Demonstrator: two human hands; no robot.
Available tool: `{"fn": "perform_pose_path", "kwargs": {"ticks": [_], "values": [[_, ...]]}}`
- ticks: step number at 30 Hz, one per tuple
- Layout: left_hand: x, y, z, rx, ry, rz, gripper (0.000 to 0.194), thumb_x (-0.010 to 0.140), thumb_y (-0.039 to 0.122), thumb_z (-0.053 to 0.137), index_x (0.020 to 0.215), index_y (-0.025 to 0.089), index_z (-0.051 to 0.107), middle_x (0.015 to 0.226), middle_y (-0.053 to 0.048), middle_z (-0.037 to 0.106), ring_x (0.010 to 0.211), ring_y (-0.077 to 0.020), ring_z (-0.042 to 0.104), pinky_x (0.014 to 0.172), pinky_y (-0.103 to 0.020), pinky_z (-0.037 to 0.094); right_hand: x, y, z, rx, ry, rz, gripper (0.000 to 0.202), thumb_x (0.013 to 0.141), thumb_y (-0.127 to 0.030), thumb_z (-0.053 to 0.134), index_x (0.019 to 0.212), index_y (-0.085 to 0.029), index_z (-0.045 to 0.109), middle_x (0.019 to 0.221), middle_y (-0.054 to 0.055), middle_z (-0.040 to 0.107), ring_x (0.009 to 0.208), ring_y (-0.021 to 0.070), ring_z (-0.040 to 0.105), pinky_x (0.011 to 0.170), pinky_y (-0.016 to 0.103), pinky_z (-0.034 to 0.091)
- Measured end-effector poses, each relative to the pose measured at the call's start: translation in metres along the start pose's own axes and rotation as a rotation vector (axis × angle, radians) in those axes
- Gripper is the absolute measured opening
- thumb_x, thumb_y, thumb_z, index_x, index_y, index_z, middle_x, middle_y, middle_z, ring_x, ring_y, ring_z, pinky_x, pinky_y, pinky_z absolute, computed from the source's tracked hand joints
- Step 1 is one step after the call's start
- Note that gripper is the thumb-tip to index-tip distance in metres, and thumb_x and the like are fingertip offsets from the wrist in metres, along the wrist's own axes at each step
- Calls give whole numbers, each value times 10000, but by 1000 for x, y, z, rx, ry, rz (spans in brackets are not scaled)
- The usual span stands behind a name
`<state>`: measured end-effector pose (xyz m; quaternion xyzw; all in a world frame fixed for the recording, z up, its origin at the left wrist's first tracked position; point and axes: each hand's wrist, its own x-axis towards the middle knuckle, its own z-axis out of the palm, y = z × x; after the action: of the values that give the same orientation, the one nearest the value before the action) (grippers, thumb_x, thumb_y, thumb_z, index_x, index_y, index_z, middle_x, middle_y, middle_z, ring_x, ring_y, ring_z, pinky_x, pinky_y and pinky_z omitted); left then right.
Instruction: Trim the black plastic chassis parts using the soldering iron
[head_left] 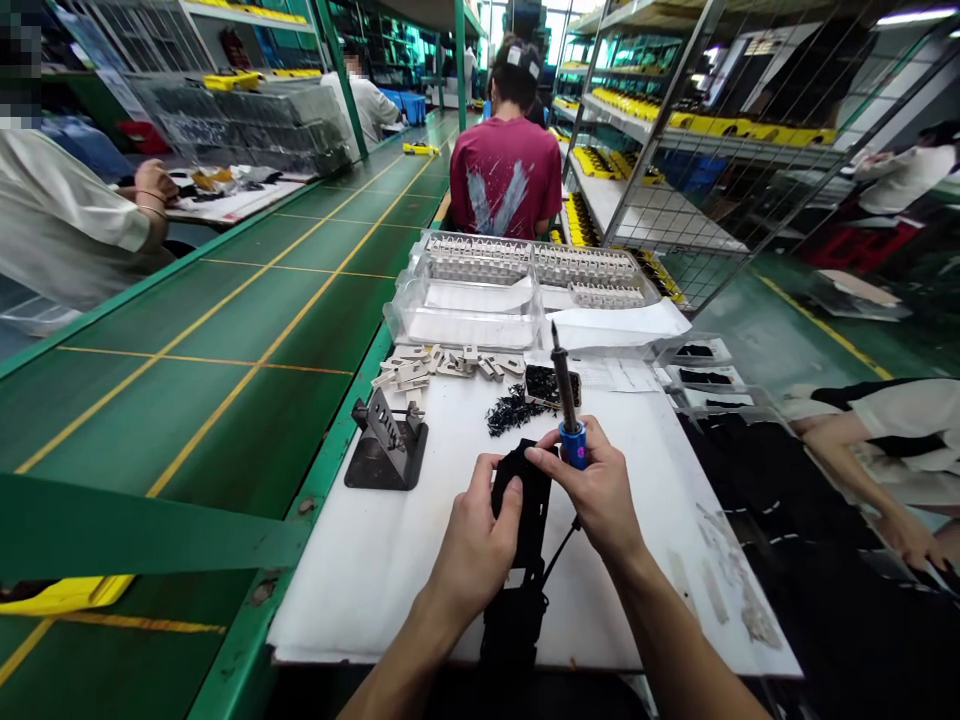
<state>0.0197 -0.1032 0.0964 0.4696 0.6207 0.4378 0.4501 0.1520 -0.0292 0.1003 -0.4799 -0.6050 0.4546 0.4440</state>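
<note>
A long black part (534,510) stands out against the white work surface (352,590). Around its upper left side my left hand (480,525) is closed, thumb on top. My right hand (600,490) is closed round a soldering iron (574,442) with a blue handle, its dark tip pointing up and away; the thumb and a finger touch the black part's top end. A cord runs down from beneath my right hand. Beyond the hands lie small black pieces (510,410), some in a small box (551,385).
A metal stand (386,450) is at the left, behind it several pale metal pieces (409,372). Clear trays (465,300) fill the back. A green conveyor (285,300) runs along the left. People sit ahead and on both sides; black material (772,490) lies at the right.
</note>
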Motion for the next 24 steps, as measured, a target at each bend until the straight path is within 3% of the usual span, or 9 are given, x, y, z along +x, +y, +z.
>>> {"fn": "perform_pose_path", "kwargs": {"ticks": [4, 9, 12, 24], "values": [[-3, -3, -4, 0, -59, 56, 186, 949, 412, 442, 1005, 236, 466, 654, 43, 523, 551, -121, 456, 503, -208, 331, 1, 1, -7, 98, -62, 145, 397, 610, -423, 839, 842, -217, 592, 639, -56, 434, 571, 113, 391, 521, 249, 319], [-5, -5, -4, 38, -91, 59, 189, 962, 427, 412, 970, 239, 426, 580, 72, 430, 490, -113, 392, 455, -217, 285, 1, 5, -9, 294, -238, 326, 388, 594, -417, 839, 714, -193, 547, 525, -88, 376, 457, 68, 294, 430, 235, 186], [-6, -5, -4, 75, -83, 36, 204, 963, 441, 405, 943, 238, 408, 572, 70, 447, 490, -115, 411, 454, -216, 290, 1, 7, -8, 361, -275, 381, 392, 595, -419, 834, 704, -193, 533, 519, -94, 374, 432, 57, 262, 412, 237, 141], [-1, -9, -3, 142, -64, 8, 277, 962, 491, 394, 867, 231, 398, 593, 79, 418, 509, -103, 395, 480, -217, 300, -1, 4, -6, 260, -222, 266, 404, 592, -429, 840, 632, -181, 523, 578, -64, 419, 564, 96, 358, 532, 253, 281]]}}
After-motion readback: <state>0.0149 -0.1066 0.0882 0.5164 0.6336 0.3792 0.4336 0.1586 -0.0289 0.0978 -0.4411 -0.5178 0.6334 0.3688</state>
